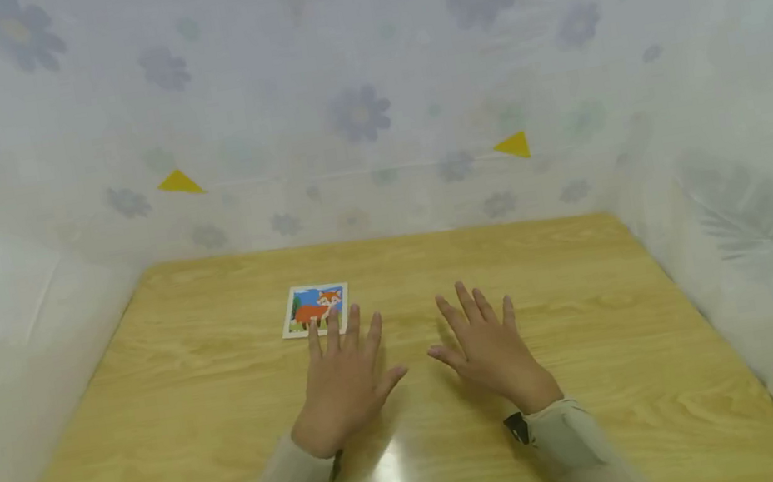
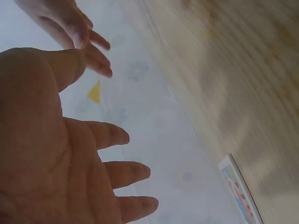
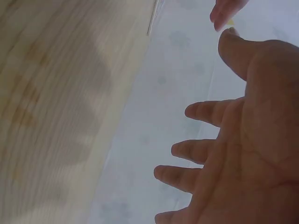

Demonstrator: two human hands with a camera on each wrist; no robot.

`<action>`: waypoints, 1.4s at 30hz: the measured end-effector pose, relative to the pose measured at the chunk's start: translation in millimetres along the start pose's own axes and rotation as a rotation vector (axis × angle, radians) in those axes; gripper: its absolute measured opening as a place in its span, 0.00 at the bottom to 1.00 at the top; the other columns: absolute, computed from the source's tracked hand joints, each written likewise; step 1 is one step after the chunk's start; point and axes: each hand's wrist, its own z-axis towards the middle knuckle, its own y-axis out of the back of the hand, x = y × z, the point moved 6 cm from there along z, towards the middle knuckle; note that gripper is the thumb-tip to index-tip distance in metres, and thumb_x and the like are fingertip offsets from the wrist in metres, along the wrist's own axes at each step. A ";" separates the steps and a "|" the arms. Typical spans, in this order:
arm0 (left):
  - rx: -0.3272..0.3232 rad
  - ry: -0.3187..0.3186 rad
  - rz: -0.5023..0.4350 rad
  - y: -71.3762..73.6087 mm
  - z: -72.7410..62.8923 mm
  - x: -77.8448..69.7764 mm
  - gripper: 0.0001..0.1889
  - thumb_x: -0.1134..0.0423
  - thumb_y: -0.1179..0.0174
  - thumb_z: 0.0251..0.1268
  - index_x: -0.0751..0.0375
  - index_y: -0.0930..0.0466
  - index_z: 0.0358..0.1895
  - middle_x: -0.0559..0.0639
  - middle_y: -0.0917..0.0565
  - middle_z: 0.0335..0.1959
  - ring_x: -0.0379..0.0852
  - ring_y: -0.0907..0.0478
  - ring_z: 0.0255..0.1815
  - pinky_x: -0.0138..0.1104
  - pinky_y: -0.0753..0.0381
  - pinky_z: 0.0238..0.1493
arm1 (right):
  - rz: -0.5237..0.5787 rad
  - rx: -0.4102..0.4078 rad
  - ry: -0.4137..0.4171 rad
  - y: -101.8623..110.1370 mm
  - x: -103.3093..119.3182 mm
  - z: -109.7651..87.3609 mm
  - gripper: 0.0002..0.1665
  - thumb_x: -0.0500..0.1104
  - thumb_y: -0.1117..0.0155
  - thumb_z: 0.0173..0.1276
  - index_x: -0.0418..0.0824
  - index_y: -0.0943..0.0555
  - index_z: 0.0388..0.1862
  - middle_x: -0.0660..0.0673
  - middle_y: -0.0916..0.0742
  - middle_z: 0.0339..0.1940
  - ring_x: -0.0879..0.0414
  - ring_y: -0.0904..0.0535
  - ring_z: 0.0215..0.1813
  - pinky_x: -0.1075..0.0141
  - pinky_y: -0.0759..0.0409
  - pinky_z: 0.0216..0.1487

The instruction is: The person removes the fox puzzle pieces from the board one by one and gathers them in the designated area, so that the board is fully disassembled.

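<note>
Fox picture (image 1: 314, 303), orange on blue, white-bordered, left grip (image 1: 341, 387), right grip (image 1: 493, 352) spread open, holding nothing

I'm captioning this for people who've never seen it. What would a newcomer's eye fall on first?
Probably the colourful fox picture, lying on the table and partly overlapped by the left hand in the head view. Next, that hand and the right hand, both spread side by side above the table. Beyond them, two yellow triangles stand out on the pale flowered sheet.
</note>
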 end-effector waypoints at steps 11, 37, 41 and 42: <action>-0.016 0.020 0.041 -7.6 -1.2 46.2 0.42 0.34 0.41 0.71 0.63 0.30 0.75 0.68 0.29 0.73 0.67 0.28 0.69 0.61 0.23 0.60 | -0.025 0.084 0.048 -25.8 35.6 61.6 0.45 0.68 0.47 0.77 0.46 0.38 0.83 0.36 0.40 0.83 0.35 0.43 0.81 0.27 0.56 0.74; 0.126 0.098 -0.111 -25.9 15.7 129.0 0.21 0.64 0.49 0.81 0.58 0.25 0.72 0.61 0.27 0.74 0.68 0.26 0.63 0.64 0.24 0.53 | -0.143 0.222 0.075 -93.0 115.7 157.7 0.30 0.63 0.47 0.80 0.59 0.29 0.77 0.52 0.30 0.80 0.43 0.34 0.77 0.34 0.43 0.75; 0.130 0.099 -0.111 -25.1 16.4 128.5 0.21 0.64 0.50 0.82 0.59 0.25 0.73 0.62 0.28 0.74 0.69 0.27 0.65 0.66 0.25 0.56 | -0.165 0.199 0.078 -92.3 116.0 156.2 0.30 0.64 0.48 0.80 0.60 0.29 0.77 0.52 0.30 0.80 0.43 0.34 0.77 0.35 0.43 0.75; 0.129 0.095 -0.108 -24.7 16.4 127.8 0.21 0.64 0.49 0.81 0.60 0.26 0.73 0.62 0.28 0.74 0.69 0.27 0.65 0.66 0.25 0.57 | -0.168 0.193 0.078 -92.1 116.2 155.6 0.30 0.64 0.48 0.80 0.60 0.29 0.77 0.52 0.30 0.80 0.44 0.34 0.77 0.35 0.43 0.75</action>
